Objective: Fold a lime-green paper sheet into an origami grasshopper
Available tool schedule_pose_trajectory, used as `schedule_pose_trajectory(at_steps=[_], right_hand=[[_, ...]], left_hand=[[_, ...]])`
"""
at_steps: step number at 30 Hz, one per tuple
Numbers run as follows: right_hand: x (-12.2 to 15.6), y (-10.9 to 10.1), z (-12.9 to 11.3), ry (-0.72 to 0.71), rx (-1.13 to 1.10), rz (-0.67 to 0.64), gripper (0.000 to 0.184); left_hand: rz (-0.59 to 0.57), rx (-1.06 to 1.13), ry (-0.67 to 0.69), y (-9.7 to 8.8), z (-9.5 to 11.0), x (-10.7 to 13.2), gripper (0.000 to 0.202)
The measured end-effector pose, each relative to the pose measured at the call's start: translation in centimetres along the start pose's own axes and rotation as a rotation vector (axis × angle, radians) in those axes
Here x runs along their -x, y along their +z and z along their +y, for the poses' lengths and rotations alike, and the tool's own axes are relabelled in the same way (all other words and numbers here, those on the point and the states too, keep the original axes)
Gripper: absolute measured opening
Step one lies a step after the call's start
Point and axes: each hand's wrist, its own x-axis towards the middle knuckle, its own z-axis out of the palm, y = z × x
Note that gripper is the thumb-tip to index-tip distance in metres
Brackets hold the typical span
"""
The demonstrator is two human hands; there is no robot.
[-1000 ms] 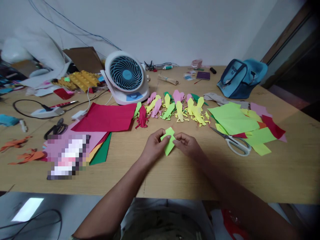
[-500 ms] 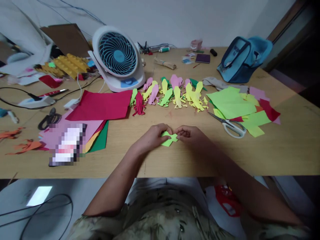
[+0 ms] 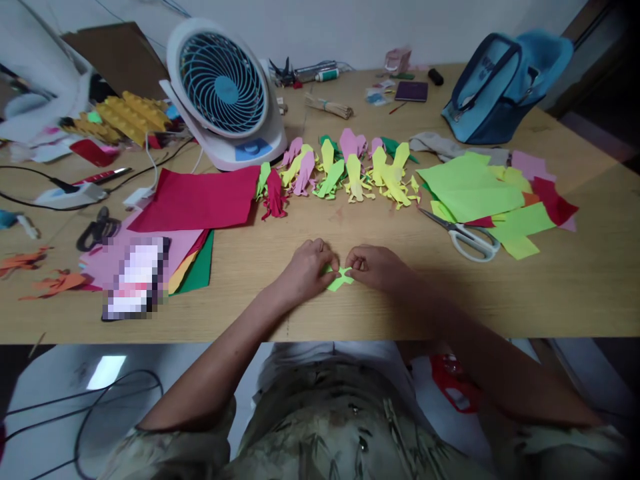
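Observation:
A small light-green piece of paper, notched along its edges, lies low over the table between my two hands. My left hand grips its left side, fingers bent over the top. From the right, my right hand pinches the other edge with curled fingers and thumb. Both hands cover parts of the paper, so its full outline is hidden. Beyond them sits a row of folded paper figures in yellow, pink, green and red, several with thin cut strips at their lower ends.
White-handled scissors lie on the right beside green paper sheets. At left are a red sheet, a blurred-out phone and dark scissors. A fan and a blue bag stand farther back.
The camera view has tilted and shifted slightly. My fingers have closed in around the green paper, with the right hand's fingers more tightly curled; less of the paper shows.

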Motion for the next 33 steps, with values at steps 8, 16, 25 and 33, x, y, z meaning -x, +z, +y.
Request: schedule_pose_trajectory(at_steps=[8,16,25,33], right_hand=[[-0.8,-0.7,-0.6,0.013,0.125,-0.118,0.006],[0.4,-0.5,-0.1,-0.176,0.092,-0.046,0.009],[1.5,0.1,0.2,-0.35,0.154,-0.03,0.015],[2.5,0.3,0.6,-0.454,0.312,0.009,0.021]], left_hand=[[-0.105,0.026,-0.054,0.3,0.2,-0.9,0.007],[-0.02,0.006,-0.001,0.5,0.8,0.6,0.008],[0.095,0.063,0.08,1.1,0.3,2.3,0.01],[0.085,-0.072,0.196,0.9,0.1,3.5,0.021]])
